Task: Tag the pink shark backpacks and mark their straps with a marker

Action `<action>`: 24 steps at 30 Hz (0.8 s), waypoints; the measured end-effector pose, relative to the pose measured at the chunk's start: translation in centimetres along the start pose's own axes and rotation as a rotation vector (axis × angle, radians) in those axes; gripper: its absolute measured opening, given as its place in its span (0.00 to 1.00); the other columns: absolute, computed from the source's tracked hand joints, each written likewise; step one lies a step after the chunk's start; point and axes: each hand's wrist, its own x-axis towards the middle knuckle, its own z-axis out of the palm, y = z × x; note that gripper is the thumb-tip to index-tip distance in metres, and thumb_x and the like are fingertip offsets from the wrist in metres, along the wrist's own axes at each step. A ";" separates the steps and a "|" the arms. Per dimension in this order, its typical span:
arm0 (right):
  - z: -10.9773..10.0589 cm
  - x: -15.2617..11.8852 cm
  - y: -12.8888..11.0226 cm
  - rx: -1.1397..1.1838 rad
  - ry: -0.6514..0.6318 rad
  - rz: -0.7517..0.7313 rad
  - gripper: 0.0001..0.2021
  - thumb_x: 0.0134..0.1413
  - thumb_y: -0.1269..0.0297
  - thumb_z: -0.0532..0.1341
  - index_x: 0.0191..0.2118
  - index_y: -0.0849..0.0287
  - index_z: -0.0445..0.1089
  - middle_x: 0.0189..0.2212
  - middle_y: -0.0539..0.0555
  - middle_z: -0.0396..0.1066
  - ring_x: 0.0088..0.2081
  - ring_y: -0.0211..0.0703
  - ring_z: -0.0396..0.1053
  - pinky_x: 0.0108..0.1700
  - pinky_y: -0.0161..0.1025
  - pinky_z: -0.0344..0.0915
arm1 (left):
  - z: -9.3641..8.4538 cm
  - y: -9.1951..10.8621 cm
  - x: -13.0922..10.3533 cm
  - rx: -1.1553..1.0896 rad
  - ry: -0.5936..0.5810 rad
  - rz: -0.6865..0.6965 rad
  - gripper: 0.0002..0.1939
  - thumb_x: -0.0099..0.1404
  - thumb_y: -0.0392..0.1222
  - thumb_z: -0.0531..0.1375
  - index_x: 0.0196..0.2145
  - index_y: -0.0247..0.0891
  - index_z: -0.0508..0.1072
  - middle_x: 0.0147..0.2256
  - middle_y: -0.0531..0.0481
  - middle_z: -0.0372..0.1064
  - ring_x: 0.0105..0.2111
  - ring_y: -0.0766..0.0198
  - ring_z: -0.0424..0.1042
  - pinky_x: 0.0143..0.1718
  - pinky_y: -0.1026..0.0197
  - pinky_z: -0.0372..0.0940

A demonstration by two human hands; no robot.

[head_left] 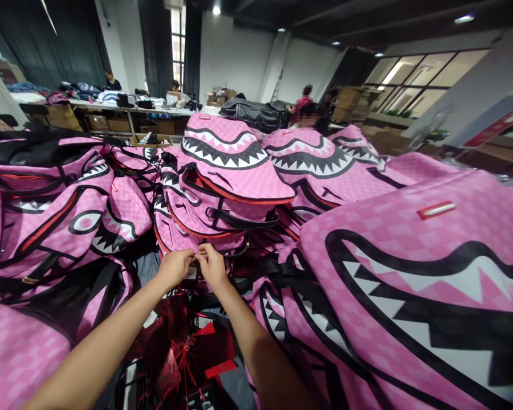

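Both hands meet at the lower edge of a pink backpack (235, 202) in the middle stack, which has a black-and-white toothed mouth print. My left hand (178, 266) is closed, fingertips pinched together. Close beside it, my right hand (211, 265) is pinched too, its fingertips nearly touching the left ones. Whatever lies between the fingertips is too small to name. Just below the hands hangs a small pale tag (191, 273). Nearer to me lies a pile of red tags (171, 364) with red strings.
More pink backpacks pile up at the left (85, 219) and a large one fills the right (410, 239). Behind stand a long work table (154, 111) with goods, a black-covered heap (256, 113), cardboard boxes (354, 105) and several people.
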 end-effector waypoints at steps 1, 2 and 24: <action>0.0 0.0 0.0 0.003 0.003 -0.005 0.05 0.55 0.66 0.56 0.37 0.55 0.67 0.34 0.53 0.74 0.35 0.42 0.74 0.41 0.39 0.71 | 0.0 0.0 0.0 0.004 0.018 -0.005 0.10 0.68 0.43 0.51 0.36 0.44 0.72 0.32 0.51 0.75 0.34 0.61 0.74 0.29 0.64 0.51; -0.1 -0.1 0.0 0.007 0.008 -0.010 0.05 0.56 0.66 0.55 0.37 0.55 0.67 0.34 0.53 0.74 0.35 0.42 0.74 0.41 0.38 0.71 | 0.1 0.0 0.0 0.006 0.038 -0.010 0.10 0.67 0.44 0.52 0.36 0.44 0.72 0.31 0.51 0.75 0.33 0.60 0.74 0.29 0.64 0.51; 0.6 -23.2 3.3 -0.164 -0.334 0.330 0.10 0.56 0.66 0.54 0.34 0.57 0.73 0.34 0.54 0.74 0.36 0.43 0.72 0.42 0.38 0.69 | 7.3 -3.2 -11.9 -0.644 0.399 -0.192 0.14 0.68 0.41 0.55 0.50 0.38 0.68 0.41 0.47 0.74 0.41 0.64 0.73 0.47 0.59 0.67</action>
